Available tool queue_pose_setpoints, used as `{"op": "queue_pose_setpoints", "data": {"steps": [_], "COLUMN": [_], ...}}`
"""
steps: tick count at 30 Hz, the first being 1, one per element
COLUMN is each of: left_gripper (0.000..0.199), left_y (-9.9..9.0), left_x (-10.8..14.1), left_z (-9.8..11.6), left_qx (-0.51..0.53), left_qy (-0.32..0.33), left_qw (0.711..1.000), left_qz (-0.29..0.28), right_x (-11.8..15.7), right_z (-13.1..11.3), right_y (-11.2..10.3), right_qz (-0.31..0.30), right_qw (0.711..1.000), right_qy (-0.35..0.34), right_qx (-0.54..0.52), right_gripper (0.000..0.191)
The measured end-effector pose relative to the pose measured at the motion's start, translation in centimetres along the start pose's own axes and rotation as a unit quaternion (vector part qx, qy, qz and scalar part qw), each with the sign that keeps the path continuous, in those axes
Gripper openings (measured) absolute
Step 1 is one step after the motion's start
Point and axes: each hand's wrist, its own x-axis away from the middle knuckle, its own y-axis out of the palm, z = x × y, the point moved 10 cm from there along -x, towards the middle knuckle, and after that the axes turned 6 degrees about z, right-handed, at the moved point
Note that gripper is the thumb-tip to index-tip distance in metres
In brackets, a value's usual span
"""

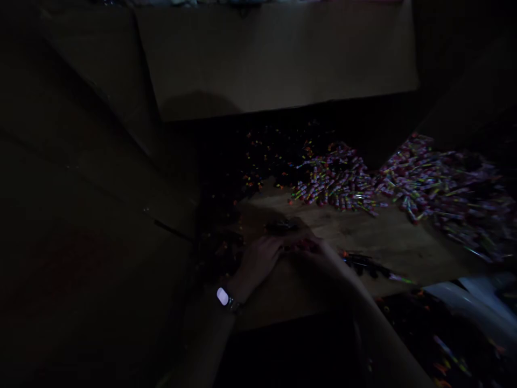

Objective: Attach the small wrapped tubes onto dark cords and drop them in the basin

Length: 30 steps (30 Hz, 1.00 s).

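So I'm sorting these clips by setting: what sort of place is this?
Probably a dim packing or sorting workroom: heaps of small colourful wrapped pieces lie on a brown work surface, with a big cardboard box behind.

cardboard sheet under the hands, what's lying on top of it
On the cardboard sheet lie heaps of small colourful sticks and both hands, left hand and right hand. Too dark to tell what the hands cover.

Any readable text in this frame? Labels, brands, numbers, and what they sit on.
No text can be read.
Wrappers in the piles of small colourful pieces: print too small and blurred.
Glowing watch face on the left wrist: a bright blank, no digits legible.
Cardboard flap at the back: no marking visible in the dark.
Left hand and right hand meet over a dark item; nothing legible there.
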Motion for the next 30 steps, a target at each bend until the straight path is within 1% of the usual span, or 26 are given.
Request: {"op": "queue_pose_setpoints", "data": {"steps": [4, 8, 10, 13, 16, 19, 23, 26, 30], "left_gripper": [0.015, 0.017, 0.021, 0.03, 0.033, 0.032, 0.029, 0.029, 0.027], "left_y": [-0.2, -0.6, -0.4, 0.2, 0.5, 0.2, -0.4, -0.7, -0.2], "left_x": [0.2, 0.5, 0.7, 1.2, 1.6, 1.8, 1.8, 1.8, 1.8], "left_z": [0.1, 0.2, 0.3, 0.3, 0.3, 0.3, 0.4, 0.6, -0.2], "left_qx": [0.017, 0.04, 0.052, 0.049, 0.044, 0.069, 0.086, 0.096, 0.126], "left_qy": [0.011, 0.015, 0.018, 0.018, 0.017, 0.015, 0.016, 0.024, -0.008], "left_qw": [1.0, 0.998, 0.998, 0.998, 0.999, 0.996, 0.993, 0.992, 0.989], "left_qz": [0.02, 0.044, 0.04, 0.02, 0.024, 0.051, 0.076, 0.083, 0.071], "right_x": [0.1, 0.3, 0.4, 0.3, 0.4, 0.6, 1.1, 1.3, 1.4], "right_z": [-1.5, -3.2, -3.7, -3.8, -3.7, -3.8, -4.0, -3.9, -3.5], "right_y": [-0.1, 0.1, 0.2, 0.5, 0.8, 0.9, 1.1, 1.2, 1.7], "right_qz": [0.015, 0.015, 0.009, -0.005, -0.019, -0.011, 0.011, 0.014, 0.009], "right_qw": [0.999, 0.99, 0.984, 0.98, 0.974, 0.963, 0.948, 0.944, 0.935], "right_qy": [-0.045, -0.099, -0.117, -0.116, -0.112, -0.121, -0.155, -0.172, -0.177], "right_qx": [0.021, 0.101, 0.135, 0.16, 0.194, 0.24, 0.277, 0.282, 0.308], "right_gripper": [0.021, 0.01, 0.007, 0.009, 0.013, 0.016, 0.02, 0.023, 0.02]}}
